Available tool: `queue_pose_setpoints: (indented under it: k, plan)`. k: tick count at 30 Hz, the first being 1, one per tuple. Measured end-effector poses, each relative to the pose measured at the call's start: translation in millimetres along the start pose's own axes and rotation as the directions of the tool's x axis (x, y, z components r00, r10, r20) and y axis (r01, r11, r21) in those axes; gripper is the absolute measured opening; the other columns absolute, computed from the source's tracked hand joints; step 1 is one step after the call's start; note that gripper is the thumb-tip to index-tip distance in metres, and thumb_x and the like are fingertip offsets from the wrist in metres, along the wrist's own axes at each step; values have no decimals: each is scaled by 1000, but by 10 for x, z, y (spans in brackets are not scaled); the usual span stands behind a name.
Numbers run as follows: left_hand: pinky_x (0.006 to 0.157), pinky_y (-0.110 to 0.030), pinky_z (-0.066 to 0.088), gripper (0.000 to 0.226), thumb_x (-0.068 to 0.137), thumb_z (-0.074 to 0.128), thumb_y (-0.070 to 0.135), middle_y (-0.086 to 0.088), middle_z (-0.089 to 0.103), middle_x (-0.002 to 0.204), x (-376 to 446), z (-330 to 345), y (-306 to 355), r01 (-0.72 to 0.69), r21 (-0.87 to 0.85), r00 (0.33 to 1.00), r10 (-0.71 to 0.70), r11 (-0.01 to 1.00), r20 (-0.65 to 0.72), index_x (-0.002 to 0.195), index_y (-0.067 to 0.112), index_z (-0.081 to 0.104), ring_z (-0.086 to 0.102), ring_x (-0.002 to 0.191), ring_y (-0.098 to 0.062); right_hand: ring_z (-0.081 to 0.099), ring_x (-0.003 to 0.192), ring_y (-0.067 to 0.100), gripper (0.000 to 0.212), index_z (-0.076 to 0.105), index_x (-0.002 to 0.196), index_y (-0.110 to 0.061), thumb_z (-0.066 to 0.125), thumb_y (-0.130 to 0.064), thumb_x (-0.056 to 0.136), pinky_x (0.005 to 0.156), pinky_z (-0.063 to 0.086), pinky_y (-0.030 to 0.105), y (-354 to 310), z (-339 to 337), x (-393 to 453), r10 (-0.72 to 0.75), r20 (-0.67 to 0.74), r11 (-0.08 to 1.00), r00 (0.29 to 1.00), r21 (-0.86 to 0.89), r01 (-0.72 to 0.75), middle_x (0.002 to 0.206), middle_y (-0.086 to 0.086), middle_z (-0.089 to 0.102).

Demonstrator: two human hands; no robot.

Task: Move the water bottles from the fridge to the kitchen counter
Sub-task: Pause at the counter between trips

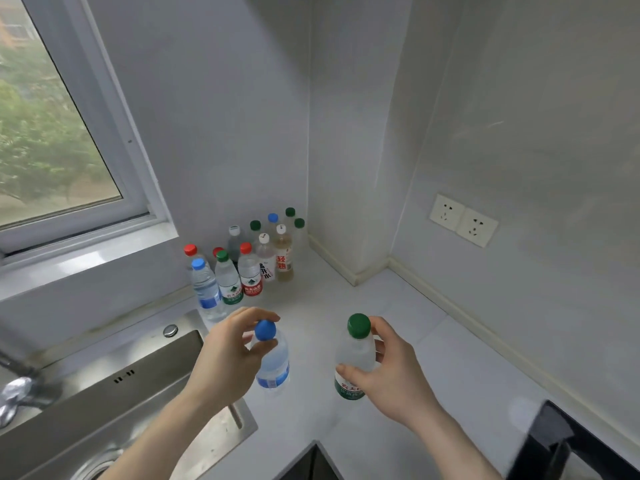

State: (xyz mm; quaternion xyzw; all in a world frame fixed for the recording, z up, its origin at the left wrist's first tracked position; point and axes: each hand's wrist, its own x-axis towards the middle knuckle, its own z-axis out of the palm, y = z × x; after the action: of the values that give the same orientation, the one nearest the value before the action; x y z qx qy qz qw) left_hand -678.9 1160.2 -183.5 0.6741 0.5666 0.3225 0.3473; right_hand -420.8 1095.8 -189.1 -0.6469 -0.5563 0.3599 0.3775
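The person stands at the corner of the white kitchen counter (398, 306) with a water bottle in each hand. The left hand (225, 355) pinches the neck of a blue-capped bottle (273, 362) just under its cap, thumb and forefinger curled around it, the bottle hanging over the counter beside the sink's edge. The right hand (391, 372) wraps around the body of a green-capped bottle (355, 355) with a green label, thumb in front and fingers behind; I cannot tell whether either bottle's base touches the counter. Further back, against the wall below the window (52, 133), a cluster of bottles (249, 261) stands upright with red, green, blue and white caps. The steel sink (114, 393) lies to the left, and a double wall socket (463, 220) sits on the right wall.
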Motion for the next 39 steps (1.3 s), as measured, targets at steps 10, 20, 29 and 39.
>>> queue_pose_setpoints:
  k: [10,20,29,39]
  plan:
    - [95,-39,59,33,86,81,9,11,69,116,699,-396,-762,23,135,1000,-22,991,-4,109,31,71,66,106,-14,65,102,-2,49,60,108,-41,90,-28,71,83,51,11,-54,695,478,36,4,998,999,-58,-36,106,-26,70]
    - [83,-39,60,32,83,84,14,10,71,111,1279,-488,-1302,58,310,997,-39,949,-67,103,34,67,66,96,-17,60,103,-2,52,57,106,-48,89,-36,66,82,48,12,67,941,783,85,31,986,996,-148,-80,108,-21,68]
    - [76,-38,56,29,83,83,12,6,72,109,1685,-556,-1574,91,431,994,-58,898,-90,102,26,65,64,93,-23,59,102,11,57,58,108,-38,88,-39,60,76,46,18,134,1172,1287,114,53,977,992,-189,-103,106,-14,65]
    - [71,-35,55,31,81,78,6,9,65,100,1952,-556,-1718,131,431,987,-76,893,-142,94,28,61,61,86,-22,65,99,15,56,59,106,-33,89,-31,58,85,56,31,58,1446,1838,147,91,972,985,-199,-126,103,-12,69]
